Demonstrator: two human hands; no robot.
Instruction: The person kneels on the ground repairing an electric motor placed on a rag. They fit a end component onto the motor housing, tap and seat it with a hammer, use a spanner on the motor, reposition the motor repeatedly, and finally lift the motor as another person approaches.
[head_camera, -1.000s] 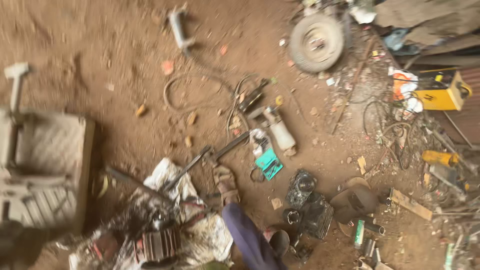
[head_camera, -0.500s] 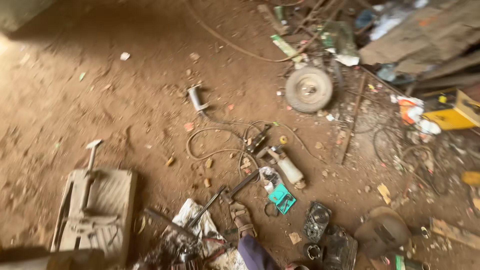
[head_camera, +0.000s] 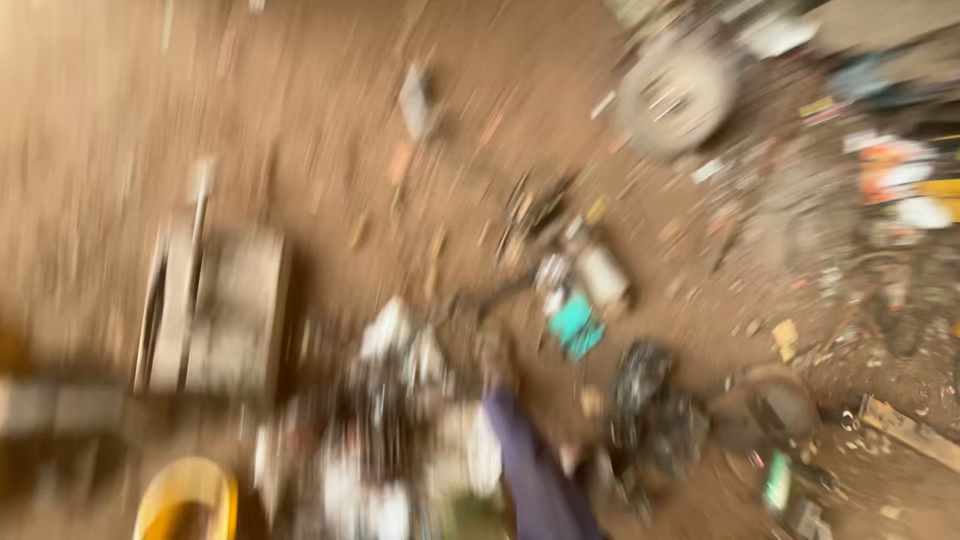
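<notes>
Neither of my hands shows in this heavily blurred head view. A purple-clad limb (head_camera: 535, 470), probably my leg, reaches up from the bottom edge into a heap of scrap on the dirt floor. Just past its end lie white rags (head_camera: 400, 340) mixed with dark metal parts. A small teal object (head_camera: 577, 325) rests beside a pale cylindrical part (head_camera: 603, 275) near the middle. Dark machine pieces (head_camera: 650, 400) sit to the right of the limb.
A small wheel (head_camera: 675, 95) lies at the top right among cluttered junk. A grey blocky frame (head_camera: 215, 310) stands at the left. A yellow curved rim (head_camera: 185, 495) shows at the bottom left. Orange and yellow items (head_camera: 900, 175) crowd the right edge.
The camera has swung, and the picture has gone from sharp to smeared. The scrap heap now sits larger in view, and the yellow rim has appeared at the bottom left.
</notes>
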